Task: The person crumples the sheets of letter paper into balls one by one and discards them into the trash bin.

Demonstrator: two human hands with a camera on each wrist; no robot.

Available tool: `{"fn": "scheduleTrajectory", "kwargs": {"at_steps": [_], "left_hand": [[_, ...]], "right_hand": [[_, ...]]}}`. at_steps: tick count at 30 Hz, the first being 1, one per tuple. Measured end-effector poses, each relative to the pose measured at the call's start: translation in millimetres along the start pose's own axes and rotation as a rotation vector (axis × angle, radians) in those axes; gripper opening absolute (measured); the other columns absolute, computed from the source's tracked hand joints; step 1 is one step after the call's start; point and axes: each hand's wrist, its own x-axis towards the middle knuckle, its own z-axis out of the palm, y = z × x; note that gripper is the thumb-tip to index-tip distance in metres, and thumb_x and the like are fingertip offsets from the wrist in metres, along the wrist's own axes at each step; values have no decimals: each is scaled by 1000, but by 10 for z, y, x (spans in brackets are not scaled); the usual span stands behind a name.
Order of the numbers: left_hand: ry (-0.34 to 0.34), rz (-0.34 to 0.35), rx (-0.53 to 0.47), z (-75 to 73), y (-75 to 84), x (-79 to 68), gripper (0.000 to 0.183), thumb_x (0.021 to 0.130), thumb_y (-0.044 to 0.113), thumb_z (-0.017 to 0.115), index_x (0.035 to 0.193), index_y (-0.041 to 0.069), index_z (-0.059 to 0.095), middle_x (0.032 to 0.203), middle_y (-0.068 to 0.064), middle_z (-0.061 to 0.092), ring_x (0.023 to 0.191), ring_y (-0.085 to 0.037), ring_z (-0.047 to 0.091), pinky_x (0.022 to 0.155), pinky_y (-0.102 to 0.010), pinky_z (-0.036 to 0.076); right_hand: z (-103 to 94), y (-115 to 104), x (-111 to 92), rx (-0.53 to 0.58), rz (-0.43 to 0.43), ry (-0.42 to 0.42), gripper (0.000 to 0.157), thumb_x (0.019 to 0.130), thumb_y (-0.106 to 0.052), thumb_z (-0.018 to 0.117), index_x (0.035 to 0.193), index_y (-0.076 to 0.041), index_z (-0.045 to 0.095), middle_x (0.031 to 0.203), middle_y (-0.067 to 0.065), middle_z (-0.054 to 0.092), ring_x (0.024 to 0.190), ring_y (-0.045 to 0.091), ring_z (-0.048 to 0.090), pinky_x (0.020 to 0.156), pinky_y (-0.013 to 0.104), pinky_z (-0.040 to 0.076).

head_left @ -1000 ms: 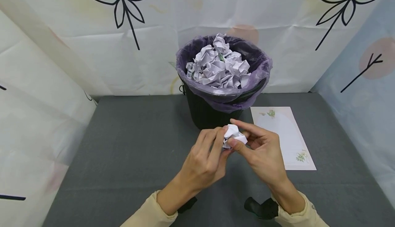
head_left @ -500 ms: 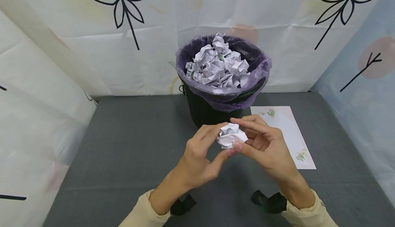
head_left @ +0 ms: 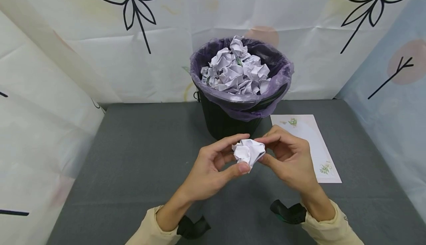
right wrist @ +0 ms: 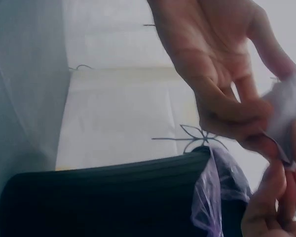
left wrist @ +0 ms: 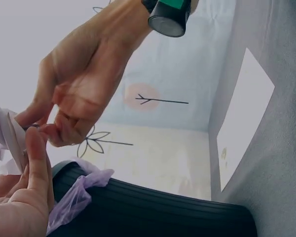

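Between both hands, in front of the bin, is a crumpled white paper ball [head_left: 247, 151]. My left hand [head_left: 210, 169] holds its left side, thumb below and fingers behind. At its right edge my right hand [head_left: 290, 160] pinches the paper between thumb and forefinger. The left wrist view shows a folded layer of the paper [left wrist: 11, 140] between the fingertips. Behind the hands stands a black bin [head_left: 226, 124] with a purple liner bag [head_left: 283, 78] folded over its rim. Several crumpled paper balls [head_left: 229, 74] are heaped inside it.
A flat sheet of paper [head_left: 319, 145] with small printed plants lies on the grey table [head_left: 143, 163], right of the bin and partly behind my right hand. Printed white cloth [head_left: 159, 63] stands behind and at the sides.
The paper ball has been turned in my fingers. My left hand has opened out around it with its thumb now in front, and my right fingers have closed to a pinch at its edge.
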Motion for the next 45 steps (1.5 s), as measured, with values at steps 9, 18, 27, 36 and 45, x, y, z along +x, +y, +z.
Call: {"fn": "scheduleTrajectory", "kwargs": {"at_steps": [9, 18, 27, 36, 45], "left_hand": [[29, 67, 6, 82, -43, 39, 46, 97, 14, 70, 133, -11, 56, 125, -26, 63, 105, -21, 62, 83, -41, 60], [83, 258, 267, 130, -118, 73, 39, 99, 21, 67, 126, -7, 61, 109, -16, 66, 91, -20, 61, 76, -32, 58], [164, 356, 276, 138, -181, 82, 38, 99, 19, 68, 119, -12, 64, 103, -19, 68, 88, -23, 63, 72, -32, 59], [148, 92, -37, 91, -109, 61, 45, 97, 13, 72, 127, -17, 60, 120, -30, 65, 102, -21, 66, 87, -32, 58], [76, -153, -279, 44, 8, 50, 56, 91, 11, 78, 133, -18, 54, 125, -26, 64, 98, -16, 66, 82, -27, 58]], "right_hand": [[133, 31, -19, -73, -111, 128, 29, 85, 0, 81, 87, 18, 58, 87, 12, 62, 74, 17, 52, 65, 22, 47], [212, 19, -51, -144, -160, 218, 27, 86, 1, 80, 84, 20, 61, 86, 13, 65, 78, 16, 61, 70, 18, 53], [215, -7, -53, -151, -159, 149, 20, 88, 2, 77, 99, 17, 70, 93, 15, 68, 87, 20, 65, 81, 23, 57], [87, -36, -62, -125, -117, 0, 56, 80, -5, 87, 121, 22, 60, 100, 18, 60, 87, 21, 52, 79, 24, 49], [75, -27, -72, -252, -125, 39, 56, 74, -15, 91, 112, 17, 66, 97, 15, 60, 84, 17, 52, 76, 20, 48]]}}
